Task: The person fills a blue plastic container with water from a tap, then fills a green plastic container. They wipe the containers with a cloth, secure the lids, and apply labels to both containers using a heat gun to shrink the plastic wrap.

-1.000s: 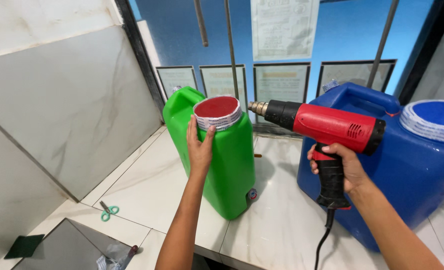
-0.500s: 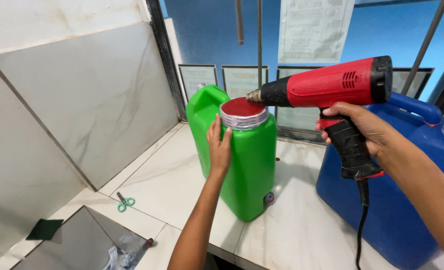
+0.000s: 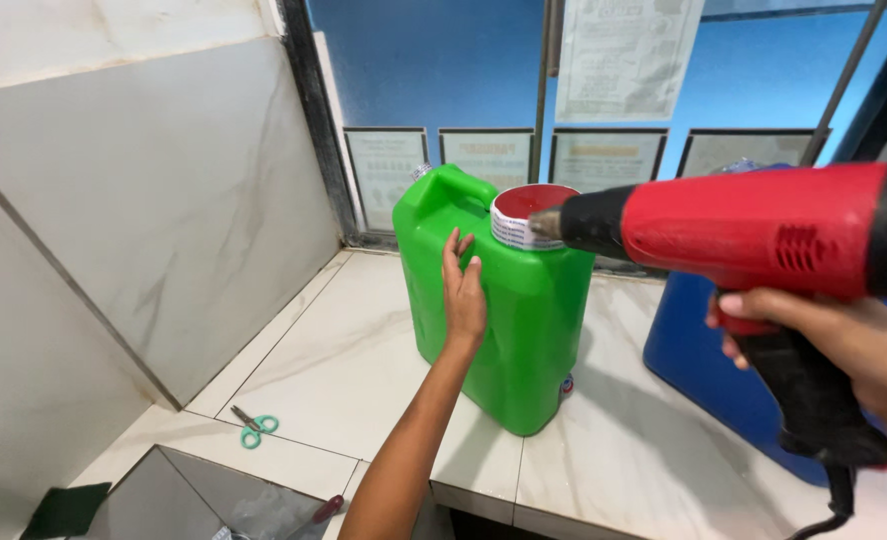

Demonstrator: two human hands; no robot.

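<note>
Heat gun being aimed at the capped mouth of a green jerrycan.

The green jerrycan (image 3: 509,320) is standing upright on the tiled counter (image 3: 344,340), its contents hidden; its red cap (image 3: 529,212) is banded in white. It is being steadied by the left hand (image 3: 463,290), fingers pressed flat together. The red heat gun (image 3: 754,235) is being gripped by the right hand (image 3: 844,345), closed round the handle, its long axis level, nozzle pointing left at the cap. A blue container (image 3: 704,380) is standing right.

Upright green jerrycan (image 3: 524,320) with red cap (image 3: 529,205); red heat gun (image 3: 764,235) aimed at it.
</note>
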